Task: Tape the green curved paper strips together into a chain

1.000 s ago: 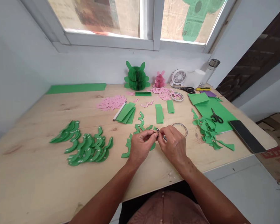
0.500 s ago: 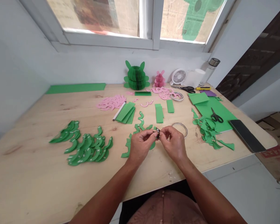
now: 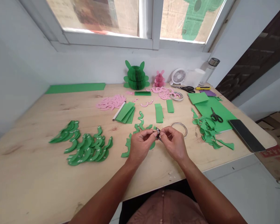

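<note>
My left hand (image 3: pixel 140 145) and my right hand (image 3: pixel 175 143) meet fingertip to fingertip just above the wooden table (image 3: pixel 37 174), near its front edge. Both are closed in a pinch on a small dark tool (image 3: pixel 158 133) held between them; what it is I cannot make out. Under the left hand lie a few curved green paper cutouts (image 3: pixel 140 124). A clear tape ring (image 3: pixel 179 128) lies right behind my right hand.
A big pile of curved green cutouts (image 3: pixel 84 146) lies at the left. Pink cutouts (image 3: pixel 112 102), folded green strips (image 3: pixel 127 111), green scraps with scissors (image 3: pixel 216 117) and a phone (image 3: pixel 246 135) sit further back and right. Paper models (image 3: pixel 136 76), a fan (image 3: pixel 178 76) and a bottle (image 3: pixel 210 70) line the wall.
My right hand has drawn in slightly towards the left hand, and the small dark tool that stuck out below its fingers is now pinched between both hands.
</note>
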The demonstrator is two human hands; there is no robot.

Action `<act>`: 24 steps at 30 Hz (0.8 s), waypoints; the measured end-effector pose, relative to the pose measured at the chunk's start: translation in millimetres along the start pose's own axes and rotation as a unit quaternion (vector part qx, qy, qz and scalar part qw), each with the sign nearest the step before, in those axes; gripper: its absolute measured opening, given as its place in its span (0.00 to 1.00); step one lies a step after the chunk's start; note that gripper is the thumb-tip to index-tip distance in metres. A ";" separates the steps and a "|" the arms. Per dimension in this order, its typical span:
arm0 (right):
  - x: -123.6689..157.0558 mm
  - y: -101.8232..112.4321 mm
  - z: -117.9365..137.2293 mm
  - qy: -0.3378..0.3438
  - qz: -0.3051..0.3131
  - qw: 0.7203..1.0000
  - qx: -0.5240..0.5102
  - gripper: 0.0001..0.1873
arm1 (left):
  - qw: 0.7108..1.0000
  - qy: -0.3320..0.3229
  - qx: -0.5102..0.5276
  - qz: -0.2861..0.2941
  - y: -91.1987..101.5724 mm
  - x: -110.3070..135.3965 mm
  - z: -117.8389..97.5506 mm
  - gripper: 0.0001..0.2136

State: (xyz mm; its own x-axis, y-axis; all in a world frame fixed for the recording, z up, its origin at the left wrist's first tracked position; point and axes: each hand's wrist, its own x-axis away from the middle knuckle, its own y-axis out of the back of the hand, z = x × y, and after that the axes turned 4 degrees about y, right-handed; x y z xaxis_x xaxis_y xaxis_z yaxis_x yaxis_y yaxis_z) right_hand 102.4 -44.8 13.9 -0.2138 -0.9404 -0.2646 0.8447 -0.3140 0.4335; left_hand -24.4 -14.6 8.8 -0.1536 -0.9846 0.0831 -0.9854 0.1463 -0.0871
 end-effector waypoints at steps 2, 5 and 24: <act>0.4 0.0 -0.1 0.011 -0.006 1.000 0.012 0.04 | 1.000 -0.001 0.002 0.001 -0.1 0.0 -0.2 0.05; 0.7 0.5 -0.3 0.051 -0.022 0.998 0.042 0.04 | 1.000 -0.001 0.007 0.002 -0.4 0.1 -0.8 0.05; -11.2 19.9 -3.7 0.273 0.065 0.933 0.225 0.06 | 1.000 0.003 0.011 0.011 0.5 -2.1 4.0 0.07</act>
State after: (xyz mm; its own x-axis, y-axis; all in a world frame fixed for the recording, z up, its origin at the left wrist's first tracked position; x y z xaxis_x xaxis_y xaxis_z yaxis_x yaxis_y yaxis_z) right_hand 123.4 -40.1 22.3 0.2617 -0.8057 -0.5314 0.5281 -0.3414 0.7775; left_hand -24.3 -12.8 4.6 -0.1750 -0.9808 0.0863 -0.9800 0.1651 -0.1109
